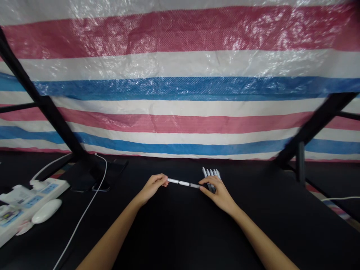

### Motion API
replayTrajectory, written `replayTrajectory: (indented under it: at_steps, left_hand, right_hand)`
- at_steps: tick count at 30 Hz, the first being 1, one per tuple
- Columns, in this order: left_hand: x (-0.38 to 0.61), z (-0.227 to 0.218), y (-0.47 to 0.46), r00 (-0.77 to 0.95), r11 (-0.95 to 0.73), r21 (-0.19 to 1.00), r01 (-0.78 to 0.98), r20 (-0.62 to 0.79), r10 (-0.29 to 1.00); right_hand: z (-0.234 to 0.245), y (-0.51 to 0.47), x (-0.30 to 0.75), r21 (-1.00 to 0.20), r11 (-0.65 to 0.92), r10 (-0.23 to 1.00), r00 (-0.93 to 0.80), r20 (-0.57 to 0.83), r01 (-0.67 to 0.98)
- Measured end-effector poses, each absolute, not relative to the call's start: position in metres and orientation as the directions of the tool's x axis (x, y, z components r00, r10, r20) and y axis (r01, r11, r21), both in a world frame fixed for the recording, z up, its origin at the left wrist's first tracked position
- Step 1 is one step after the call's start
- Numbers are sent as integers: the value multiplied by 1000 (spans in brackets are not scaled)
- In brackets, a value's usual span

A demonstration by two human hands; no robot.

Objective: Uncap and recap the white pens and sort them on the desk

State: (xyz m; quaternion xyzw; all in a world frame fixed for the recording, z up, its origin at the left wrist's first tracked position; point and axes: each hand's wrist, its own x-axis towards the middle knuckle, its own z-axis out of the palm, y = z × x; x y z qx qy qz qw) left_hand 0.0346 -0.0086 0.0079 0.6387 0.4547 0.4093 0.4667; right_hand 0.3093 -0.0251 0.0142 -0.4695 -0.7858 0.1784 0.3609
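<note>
The left hand (154, 186) is pinching 1 end of a pen (183, 183) and the right hand (220, 193) is pinching the other, with the pen spanning between them toward the tabletop's (174, 232) far edge. A row of pens (211, 173) is lying partly behind the right hand, so a careless swing there could be scattering it, and uneven pulling could be loosening either pinch.

Striped sheet (180, 64), top: woven plastic, crinkled, glossy, bright glints. Table (174, 232), bottom: smooth, matt. Pen (184, 183), center, and pen row (208, 173) just right: smooth plastic look. Power strip (30, 202), left: smooth plastic. Rounded white item (47, 211), lower left: glossier. Bars (314, 127), both sides: matt, material unclear.
</note>
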Motion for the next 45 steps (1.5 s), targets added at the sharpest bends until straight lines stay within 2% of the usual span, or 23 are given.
replayTrajectory:
  at_steps: [15, 22, 28, 39, 45]
  left_hand:
    - [34, 11, -11, 238, -130, 973, 193, 82, 968]
    - [35, 13, -11, 226, -111, 977, 182, 68, 972]
    - [34, 10, -10, 236, -118, 977, 176, 74, 969]
    - [35, 14, -12, 231, -95, 984, 153, 58, 971]
    - [35, 13, -11, 233, -101, 984, 148, 64, 970]
  right_hand:
    - [15, -27, 310, -536, 527, 848, -362, 387, 660]
    - [14, -26, 312, -514, 541, 829, -321, 458, 665]
    - [17, -27, 311, -505, 529, 843, -354, 404, 682]
    - [17, -26, 314, -523, 503, 856, -314, 410, 688]
    - [18, -29, 312, -526, 530, 847, -388, 363, 665]
